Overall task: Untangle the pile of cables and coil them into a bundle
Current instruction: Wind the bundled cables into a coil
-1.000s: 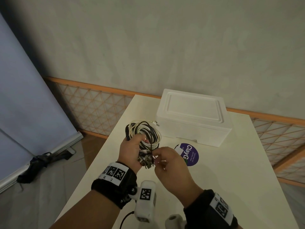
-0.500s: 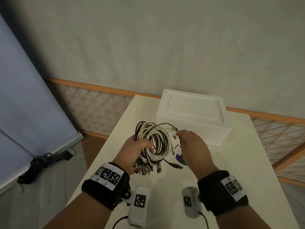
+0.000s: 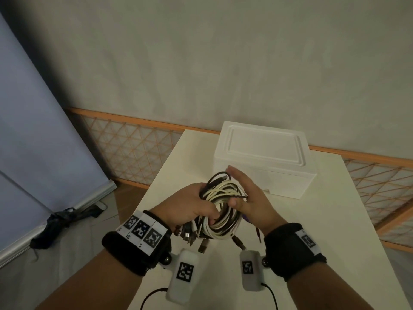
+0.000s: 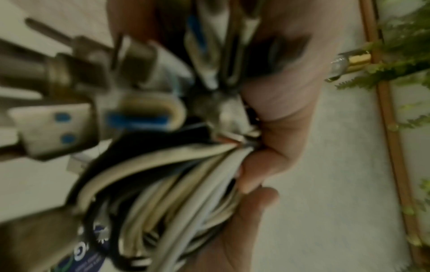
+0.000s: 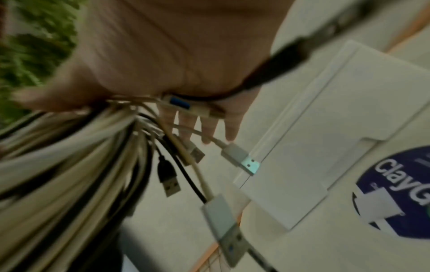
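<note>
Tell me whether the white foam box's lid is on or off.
On: the white foam box sits closed, its recessed lid covering the whole top.

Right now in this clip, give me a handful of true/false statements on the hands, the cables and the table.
1. The left hand grips the cable coil. True.
2. The right hand is clenched in a fist, away from the cables. False: its fingers are straight, laid against the coil's side.
3. The white foam box has its lid off. False: the lid is on.
4. USB plugs hang below the coil. True.
5. The coil lies flat on the table. False: it is held above it.
</note>
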Available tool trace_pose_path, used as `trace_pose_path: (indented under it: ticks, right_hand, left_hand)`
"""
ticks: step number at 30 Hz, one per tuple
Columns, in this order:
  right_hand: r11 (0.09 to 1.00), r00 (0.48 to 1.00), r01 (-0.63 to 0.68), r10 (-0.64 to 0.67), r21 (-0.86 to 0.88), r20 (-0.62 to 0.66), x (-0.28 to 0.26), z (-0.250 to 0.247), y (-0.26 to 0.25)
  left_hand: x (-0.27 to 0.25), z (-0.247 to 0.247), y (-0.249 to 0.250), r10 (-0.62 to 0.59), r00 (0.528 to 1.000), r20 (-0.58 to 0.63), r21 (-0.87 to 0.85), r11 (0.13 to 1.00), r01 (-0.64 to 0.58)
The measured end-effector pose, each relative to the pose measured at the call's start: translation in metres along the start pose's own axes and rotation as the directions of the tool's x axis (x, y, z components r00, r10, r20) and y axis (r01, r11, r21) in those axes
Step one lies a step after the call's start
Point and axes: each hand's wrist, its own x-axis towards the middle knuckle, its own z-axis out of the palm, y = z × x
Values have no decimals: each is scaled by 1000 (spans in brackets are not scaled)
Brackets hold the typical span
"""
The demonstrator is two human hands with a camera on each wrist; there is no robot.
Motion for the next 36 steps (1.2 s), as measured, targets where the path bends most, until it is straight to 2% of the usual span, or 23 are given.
trace_pose_path:
  ticks: [3, 4, 7, 10, 13, 16, 18, 19, 21, 23, 26, 30, 32, 36]
  right_hand:
    - [976, 991, -65, 38, 206, 130, 2, 1, 1]
    - [975, 992, -59, 34, 212, 121, 1, 2, 1]
    - [982, 998, 62, -60, 177, -14, -1, 3, 1]
    - [988, 977, 153, -151, 1, -149, -1, 6, 7]
    - [936, 920, 231, -299, -266, -254, -3, 9, 15]
    - [861, 877, 255, -397, -440, -269, -6, 11, 18]
    - [846, 895, 239, -382, -476, -231, -7, 11, 22]
    - [878, 919, 214, -329, -427, -215, -8, 11, 23]
    - [973, 968, 130, -166, -190, -189, -12, 13, 20]
    - [998, 988, 24, -16, 52, -151, -14, 17, 17]
    - [953, 977, -108, 154, 284, -146, -16, 26, 10]
    - [911, 938, -158, 259, 381, -230, -12, 41, 1]
    - [859, 919, -203, 333, 470, -212, -11, 45, -1]
    - [733, 928, -166, 342, 660, -146, -25, 43, 1]
  left_hand:
    - [-1, -5, 2, 1, 995, 97, 29, 1000, -4]
    - [-1, -7, 3, -9, 994, 112, 38, 999, 5]
    - [-1, -12, 4, -42, 990, 134, 71, 997, 33]
    - [0, -14, 3, -52, 991, 123, 69, 997, 44]
    - [1, -13, 3, -62, 993, 100, 7, 998, 62]
    - [1, -11, 1, -73, 995, 72, -44, 996, 76]
    - [1, -9, -2, -69, 995, 69, -65, 995, 74]
    - [1, -8, -4, -66, 995, 73, -77, 994, 72]
    - [0, -7, -6, -62, 996, 65, -124, 990, 70]
    - [-1, -7, -6, -48, 998, 40, -184, 981, 55]
    - [1, -7, -4, -57, 997, -50, -304, 952, 39]
    - [8, -4, -7, -132, 970, -203, -385, 922, 45]
    - [10, -1, -9, -162, 953, -257, -436, 899, 35]
    - [15, -7, -12, -254, 904, -343, -538, 843, 32]
